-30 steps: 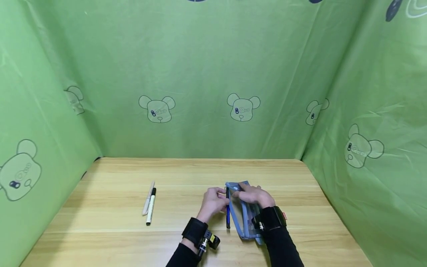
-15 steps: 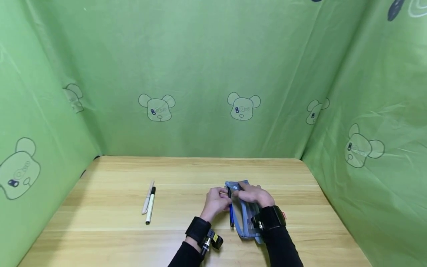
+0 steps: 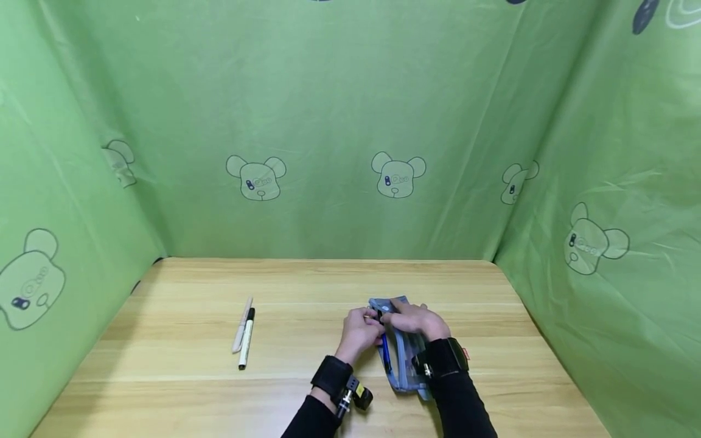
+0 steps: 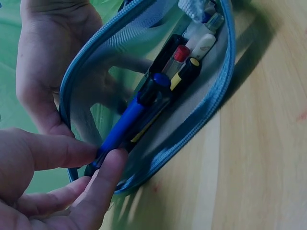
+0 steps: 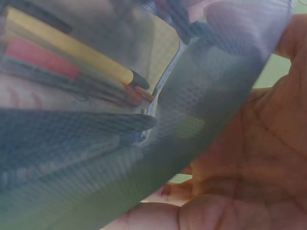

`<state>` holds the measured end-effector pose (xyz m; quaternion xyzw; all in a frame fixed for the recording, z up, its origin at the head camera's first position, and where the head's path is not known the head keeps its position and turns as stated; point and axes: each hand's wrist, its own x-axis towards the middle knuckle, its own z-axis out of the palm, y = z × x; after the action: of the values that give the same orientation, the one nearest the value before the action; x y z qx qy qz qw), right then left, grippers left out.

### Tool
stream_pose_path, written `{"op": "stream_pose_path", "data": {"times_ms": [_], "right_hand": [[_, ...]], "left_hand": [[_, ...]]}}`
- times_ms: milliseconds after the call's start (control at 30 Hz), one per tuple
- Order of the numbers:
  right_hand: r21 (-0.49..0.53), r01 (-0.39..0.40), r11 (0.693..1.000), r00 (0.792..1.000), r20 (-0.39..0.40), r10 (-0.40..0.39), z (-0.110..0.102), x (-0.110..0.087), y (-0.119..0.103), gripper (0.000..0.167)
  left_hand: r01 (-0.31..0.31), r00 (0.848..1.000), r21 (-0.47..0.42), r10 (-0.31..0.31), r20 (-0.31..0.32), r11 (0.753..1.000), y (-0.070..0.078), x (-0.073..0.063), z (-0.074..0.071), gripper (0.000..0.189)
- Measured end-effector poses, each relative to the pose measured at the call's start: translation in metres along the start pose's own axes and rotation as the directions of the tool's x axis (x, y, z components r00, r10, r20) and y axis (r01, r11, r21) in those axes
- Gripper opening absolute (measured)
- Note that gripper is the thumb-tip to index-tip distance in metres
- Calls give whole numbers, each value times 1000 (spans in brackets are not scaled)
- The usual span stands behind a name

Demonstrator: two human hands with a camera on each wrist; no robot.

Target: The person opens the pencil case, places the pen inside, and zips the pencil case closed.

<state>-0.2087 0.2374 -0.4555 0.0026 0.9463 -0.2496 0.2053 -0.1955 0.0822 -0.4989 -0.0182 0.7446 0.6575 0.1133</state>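
My left hand pinches a blue pen between thumb and fingers. The pen lies inside the open mouth of a blue mesh pencil case. My right hand holds the far side of the case, with fingers behind the mesh in the left wrist view. Several pens and markers lie inside the case, among them a red-capped one and a black-and-yellow one. In the right wrist view the mesh partly veils these pens, and my right palm is beside it.
A white marker with a black cap and a pale pen lie side by side on the wooden table, left of my hands. Green curtains stand behind and at both sides.
My left hand has moved right with the blue pen, from beside the pencil case to inside its opening. The right hand and the case have stayed nearly still.
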Motion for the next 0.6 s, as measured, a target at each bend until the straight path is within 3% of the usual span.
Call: {"op": "stream_pose_path", "data": {"times_ms": [600], "right_hand": [[-31, 44, 999, 999, -5, -44, -1, 0, -2, 77]], "left_hand": [[-49, 992, -39, 44, -116, 998, 1, -2, 15, 36]]}}
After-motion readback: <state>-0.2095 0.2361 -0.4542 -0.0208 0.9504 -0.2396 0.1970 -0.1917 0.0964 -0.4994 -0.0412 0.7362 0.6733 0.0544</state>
